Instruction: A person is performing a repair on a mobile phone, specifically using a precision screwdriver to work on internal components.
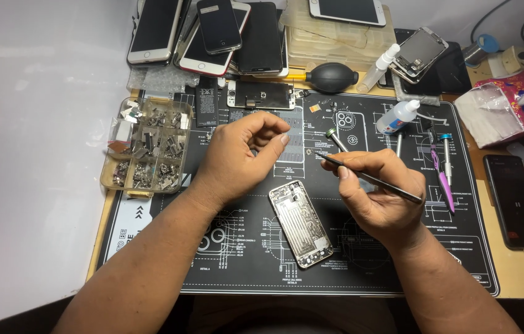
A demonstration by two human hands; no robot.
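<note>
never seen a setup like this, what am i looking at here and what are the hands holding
This is one picture from a camera worn on a person's head, looking down at their own two bare hands over a workbench. The black printed work mat covers the bench. In its middle lies an opened phone housing, insides up. The right hand holds thin dark tweezers in a pinching grip, tips pointing left. The left hand is curled above the mat; whether it pinches anything is too small to tell. To the left sits a clear parts tray of small metal pieces. Behind are stacked phones, a black air blower and a small squeeze bottle.
</note>
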